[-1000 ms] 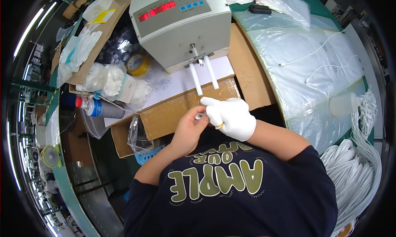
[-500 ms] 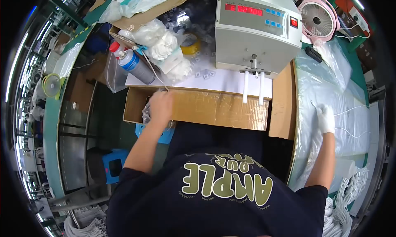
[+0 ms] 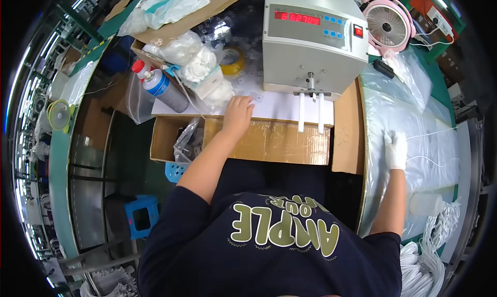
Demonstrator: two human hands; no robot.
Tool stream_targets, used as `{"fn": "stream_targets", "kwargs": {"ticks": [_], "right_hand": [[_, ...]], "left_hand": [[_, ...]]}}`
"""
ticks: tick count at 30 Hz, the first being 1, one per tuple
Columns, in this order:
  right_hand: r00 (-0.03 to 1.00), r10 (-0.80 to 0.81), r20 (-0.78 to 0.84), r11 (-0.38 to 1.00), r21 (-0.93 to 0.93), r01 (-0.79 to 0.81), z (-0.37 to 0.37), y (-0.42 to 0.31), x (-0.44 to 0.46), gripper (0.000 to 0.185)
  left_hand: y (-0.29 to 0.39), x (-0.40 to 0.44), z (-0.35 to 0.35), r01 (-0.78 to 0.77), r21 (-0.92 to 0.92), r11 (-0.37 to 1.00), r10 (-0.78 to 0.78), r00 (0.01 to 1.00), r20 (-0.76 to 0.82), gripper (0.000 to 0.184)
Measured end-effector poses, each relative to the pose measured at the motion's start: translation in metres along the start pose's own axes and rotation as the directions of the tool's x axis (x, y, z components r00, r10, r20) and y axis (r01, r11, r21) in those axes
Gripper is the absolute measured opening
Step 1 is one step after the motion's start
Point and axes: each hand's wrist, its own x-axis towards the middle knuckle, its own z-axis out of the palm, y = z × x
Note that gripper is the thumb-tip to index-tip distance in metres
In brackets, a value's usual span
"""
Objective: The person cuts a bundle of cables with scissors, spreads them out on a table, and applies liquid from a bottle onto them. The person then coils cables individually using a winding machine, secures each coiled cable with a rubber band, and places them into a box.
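My bare left hand (image 3: pixel 238 117) rests at the front edge of the white work surface (image 3: pixel 282 104), its fingers bent and close together. Beside its fingertips lies a small clear square piece with a dark mark (image 3: pixel 259 97); whatever the fingers pinch is hidden. On the plastic-covered bench at the right, my white-gloved right hand (image 3: pixel 396 149) is closed on a thin white cord (image 3: pixel 430 133), which trails off to the right. A second stretch of cord runs out lower down. A grey counting machine (image 3: pixel 316 51) with a red display and two white prongs (image 3: pixel 301 113) stands between my hands.
An open cardboard box (image 3: pixel 269 142) sits below the work surface. To the left are a spray can (image 3: pixel 166 91), white bundles in plastic (image 3: pixel 199 64) and yellow tape (image 3: pixel 232 60). A pink fan (image 3: pixel 387 25) stands at the back right; cord bundles (image 3: pixel 429 250) hang lower right.
My left hand has moved right and up, from over the box's left part to the work surface edge. The right hand stays on the plastic. The whole view has shifted slightly.
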Motion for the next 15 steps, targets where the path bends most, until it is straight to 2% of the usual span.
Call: {"fn": "stream_targets", "kwargs": {"ticks": [1,3,5,7,8,9,11,12,14,15], "right_hand": [[0.997,0.077,-0.027,0.991,0.109,-0.074,0.002,-0.017,-0.002,0.024],[0.994,0.09,0.063,0.962,0.252,-0.103,-0.027,-0.117,-0.011,0.024],[0.964,-0.172,0.203,0.844,0.535,0.038,-0.05,-0.197,-0.031,0.025],[0.877,-0.458,0.146,0.783,0.534,0.32,-0.053,-0.23,-0.037,0.023],[0.874,-0.476,0.096,0.807,0.443,0.39,-0.041,-0.225,-0.026,0.017],[0.916,-0.391,0.095,0.818,0.492,0.298,-0.024,-0.208,-0.013,0.014],[0.916,-0.388,0.102,0.857,0.405,0.318,-0.032,-0.195,0.004,0.015],[0.865,-0.501,0.0,0.809,0.356,0.468,-0.039,-0.199,0.009,0.018],[0.822,-0.565,0.072,0.817,0.186,0.546,-0.053,-0.211,0.015,0.019],[0.798,-0.594,0.106,0.805,0.096,0.586,-0.056,-0.216,0.021,0.02]], "left_hand": [[0.007,-0.004,0.002,0.026,-0.058,0.998,-0.026,1.0,-0.001,0.026],[0.023,-0.005,0.008,0.06,-0.152,0.987,-0.058,0.998,0.017,0.023],[0.043,0.0,0.011,0.066,-0.214,0.975,-0.055,0.997,0.054,0.022],[0.047,0.003,0.003,0.117,-0.284,0.952,-0.117,0.993,0.019,0.024],[0.048,0.004,-0.001,0.141,-0.319,0.937,-0.148,0.989,0.004,0.025],[0.043,0.0,-0.01,0.167,-0.282,0.945,-0.167,0.986,0.024,0.027],[0.031,-0.008,-0.03,0.209,-0.212,0.955,-0.205,0.978,0.039,0.03],[0.034,-0.005,-0.033,0.234,-0.248,0.94,-0.229,0.972,0.047,0.031],[0.044,-0.02,-0.043,0.311,-0.308,0.899,-0.291,0.95,0.109,0.032],[0.045,-0.024,-0.042,0.286,-0.296,0.911,-0.27,0.958,0.096,0.032]]}}
